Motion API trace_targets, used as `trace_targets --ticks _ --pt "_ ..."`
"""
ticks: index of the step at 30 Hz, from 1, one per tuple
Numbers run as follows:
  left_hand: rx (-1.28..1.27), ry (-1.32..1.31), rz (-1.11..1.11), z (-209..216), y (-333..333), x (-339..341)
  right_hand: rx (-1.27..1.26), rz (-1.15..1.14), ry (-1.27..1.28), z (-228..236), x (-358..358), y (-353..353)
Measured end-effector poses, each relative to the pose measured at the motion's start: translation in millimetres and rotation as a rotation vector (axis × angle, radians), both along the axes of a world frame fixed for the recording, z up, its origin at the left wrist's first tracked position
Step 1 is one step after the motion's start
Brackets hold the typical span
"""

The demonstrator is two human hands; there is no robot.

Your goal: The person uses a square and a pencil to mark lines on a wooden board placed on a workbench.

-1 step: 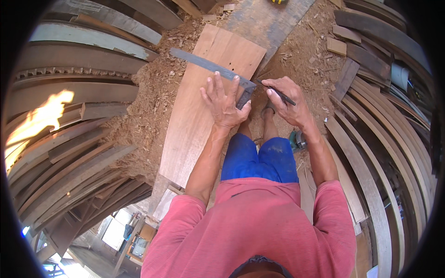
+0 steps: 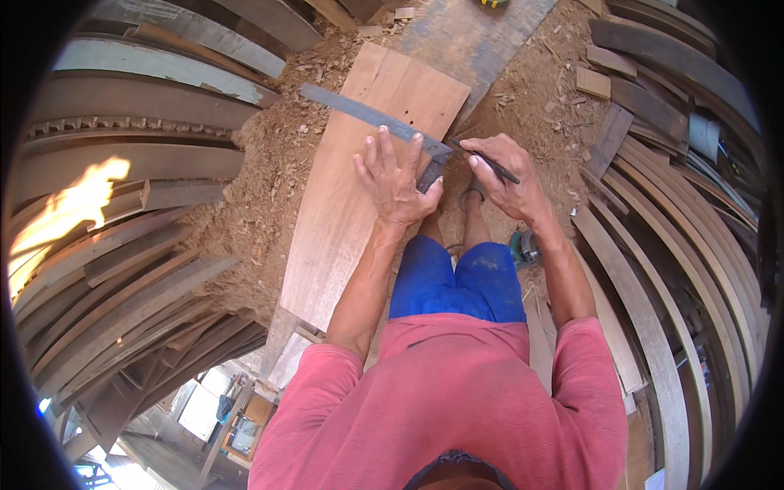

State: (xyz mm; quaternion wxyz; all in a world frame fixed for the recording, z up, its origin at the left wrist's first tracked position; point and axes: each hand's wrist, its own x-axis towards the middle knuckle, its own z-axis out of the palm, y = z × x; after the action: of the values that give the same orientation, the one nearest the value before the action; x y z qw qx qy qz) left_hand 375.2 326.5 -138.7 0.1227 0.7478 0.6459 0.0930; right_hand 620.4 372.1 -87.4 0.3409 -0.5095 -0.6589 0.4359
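Try square [image 2: 351, 108] lies across wooden board [image 2: 327, 237], blade running to upper left, stock by the board's right edge. Left hand [image 2: 398, 186] spread, fingers apart, two fingertips on the blade. Right hand [image 2: 508, 170] fingers clamped on dark pencil [image 2: 510, 175], tip just beside the square's corner. Wood shavings [image 2: 265, 184] around.
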Motion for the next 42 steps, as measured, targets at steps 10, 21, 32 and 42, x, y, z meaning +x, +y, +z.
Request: trace_targets --ticks 10,21,32,42 --pt "-0.011 -0.027 0.024 3 0 2 -0.015 0.11 0.008 -15 -21 22" --pt "-0.052 -0.062 0.045 3 0 0 0.119 0.142 -0.5 -4 -6 8" --pt "-0.15 -0.018 0.094 3 -11 -43 -0.527 -0.618 0.409 -52 -61 -52" --pt "-0.274 0.043 0.454 -4 -37 -169 -0.046 -0.983 0.359 23 36 -67"
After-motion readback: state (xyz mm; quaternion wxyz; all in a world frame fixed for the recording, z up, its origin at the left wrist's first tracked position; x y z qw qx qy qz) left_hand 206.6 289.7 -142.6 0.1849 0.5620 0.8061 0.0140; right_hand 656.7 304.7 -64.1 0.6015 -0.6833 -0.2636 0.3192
